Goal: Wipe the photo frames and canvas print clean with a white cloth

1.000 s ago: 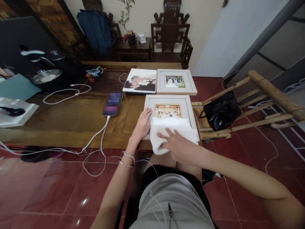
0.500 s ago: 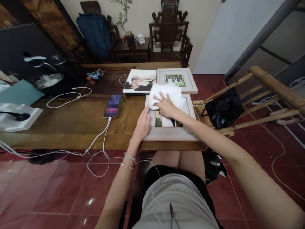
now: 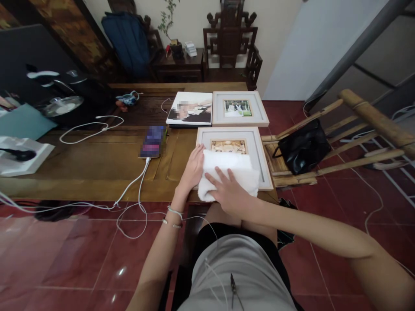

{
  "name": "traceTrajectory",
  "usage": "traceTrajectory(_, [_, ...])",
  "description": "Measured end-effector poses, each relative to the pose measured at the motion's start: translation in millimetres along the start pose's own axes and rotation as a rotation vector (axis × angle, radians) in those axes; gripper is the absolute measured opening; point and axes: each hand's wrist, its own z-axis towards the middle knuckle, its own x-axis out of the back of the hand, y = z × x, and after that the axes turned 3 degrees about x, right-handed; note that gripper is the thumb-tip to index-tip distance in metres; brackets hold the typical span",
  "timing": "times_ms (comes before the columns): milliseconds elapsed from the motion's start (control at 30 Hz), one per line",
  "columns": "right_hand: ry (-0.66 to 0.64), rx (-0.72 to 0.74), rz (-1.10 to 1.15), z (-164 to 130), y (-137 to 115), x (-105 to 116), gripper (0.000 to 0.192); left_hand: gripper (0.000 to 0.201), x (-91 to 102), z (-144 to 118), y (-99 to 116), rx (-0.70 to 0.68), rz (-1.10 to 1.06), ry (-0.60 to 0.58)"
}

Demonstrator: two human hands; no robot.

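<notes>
White cloth [image 3: 231, 170] under right hand [image 3: 228, 192], on picture frame [image 3: 259, 149].

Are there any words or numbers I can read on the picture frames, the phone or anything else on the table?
No words or numbers can be read.
Phone: screen blurred.
Photo book: cover partly blurred, no text shows.
Near frame and far frame: only photos, too small for lettering.
White cloth: plain.
</notes>
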Motion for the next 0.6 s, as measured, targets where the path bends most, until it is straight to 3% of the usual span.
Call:
traceTrajectory(133, [0.023, -0.067, -0.067, -24, 8, -10, 0.033, 0.049, -3.2, 1, -6, -0.093, 0.14, -0.027])
traceTrajectory(367, [-0.032, -0.193, -0.168, -91, 43, 0, 0.034, 0.04, -8.9, 3, -19, -0.192, 0.198, 0.02])
traceTrajectory(467, [-0.064, -0.169, -0.125, -87, 45, 2, 0.038, 0.038, -9.5, 3, -20, -0.189, 0.184, 0.03])
traceTrajectory(600, [-0.035, -0.083, -0.034, -48, 32, -2, 0.039, 0.036, -8.2, 2, -20, -0.182, 0.163, 0.033])
